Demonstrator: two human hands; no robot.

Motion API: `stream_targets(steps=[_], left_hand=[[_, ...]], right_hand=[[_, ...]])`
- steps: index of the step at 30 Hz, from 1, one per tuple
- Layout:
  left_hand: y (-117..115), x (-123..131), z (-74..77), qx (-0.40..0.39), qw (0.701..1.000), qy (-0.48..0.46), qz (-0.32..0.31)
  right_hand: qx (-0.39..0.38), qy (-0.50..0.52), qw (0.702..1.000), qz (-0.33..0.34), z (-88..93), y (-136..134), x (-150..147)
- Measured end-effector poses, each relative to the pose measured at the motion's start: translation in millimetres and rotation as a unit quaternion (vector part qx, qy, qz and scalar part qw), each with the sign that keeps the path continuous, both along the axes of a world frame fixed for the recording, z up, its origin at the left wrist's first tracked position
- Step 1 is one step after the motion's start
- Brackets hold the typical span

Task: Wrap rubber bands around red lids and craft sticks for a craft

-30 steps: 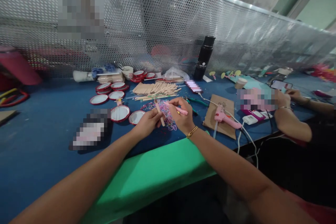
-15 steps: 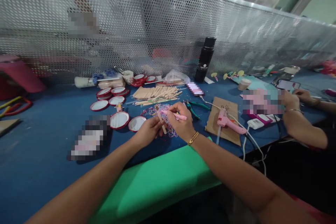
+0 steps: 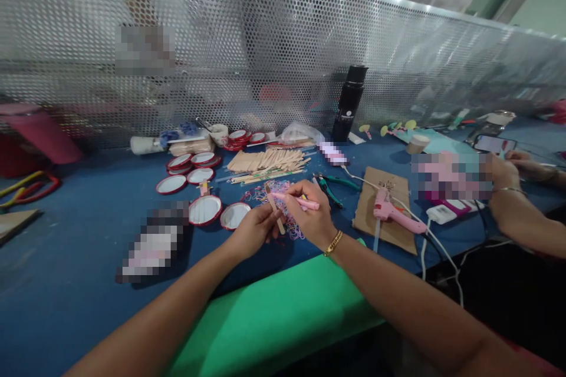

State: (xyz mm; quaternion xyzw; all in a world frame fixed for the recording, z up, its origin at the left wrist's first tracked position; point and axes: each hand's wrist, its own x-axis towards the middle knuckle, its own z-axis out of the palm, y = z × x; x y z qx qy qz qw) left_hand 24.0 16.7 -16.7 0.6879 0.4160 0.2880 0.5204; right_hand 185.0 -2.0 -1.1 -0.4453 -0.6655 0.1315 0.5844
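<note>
My left hand [image 3: 253, 230] is closed around a wooden craft stick [image 3: 280, 225], whose upper end looks darker brown. In my right hand [image 3: 315, 215], which wears a gold bracelet, a pink pen [image 3: 308, 204] is pinched between thumb and fingers. The pen's tip points left and meets the stick near its dark end; whether it touches cannot be made out. Beneath both hands lies a tangle of thin pastel-coloured loops [image 3: 295, 232]. Behind them is a pile of wooden craft sticks [image 3: 269, 160].
Several red-rimmed white lids [image 3: 205, 210] lie left of my hands. On the right are teal-handled pliers [image 3: 340, 182] and a pink glue gun [image 3: 393, 212] on cardboard [image 3: 363, 212], with a trailing cable. A black bottle [image 3: 349, 105] stands behind. A co-worker's hands [image 3: 506, 174] are at far right.
The whole view has shifted slightly, so things sit a little lower and further right. Both hands keep their grip, with the pen still close to the stick's upper part.
</note>
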Motion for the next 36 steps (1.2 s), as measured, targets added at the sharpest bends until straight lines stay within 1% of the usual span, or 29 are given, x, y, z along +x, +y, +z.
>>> stream_targets(steps=[5,11,17,23,29,36], left_hand=[[0.9,-0.8,-2.5,-0.001,1.0,-0.003,-0.002],[1.5,-0.9,-4.6,-0.003,1.0,-0.006,0.0],[1.9,-1.0,-6.3,0.0,1.0,-0.004,-0.003],[1.3,-0.9,-4.4,0.0,1.0,-0.005,-0.005],[1.2,-0.3,-3.0,-0.005,1.0,-0.011,0.004],[1.0,1.1,-2.5,-0.001,1.0,-0.012,0.003]], right_hand=[[0.007,-0.007,1.0,-0.021,-1.5,1.0,-0.4],[0.029,-0.028,0.999,-0.021,-3.7,2.5,-1.4],[0.02,-0.028,0.999,-0.021,-5.6,3.0,-1.1],[0.018,-0.039,0.999,-0.019,-5.2,3.6,-1.1],[0.019,-0.032,0.999,-0.04,-4.6,4.1,0.2],[0.032,-0.052,0.998,-0.023,-3.1,2.0,-1.7]])
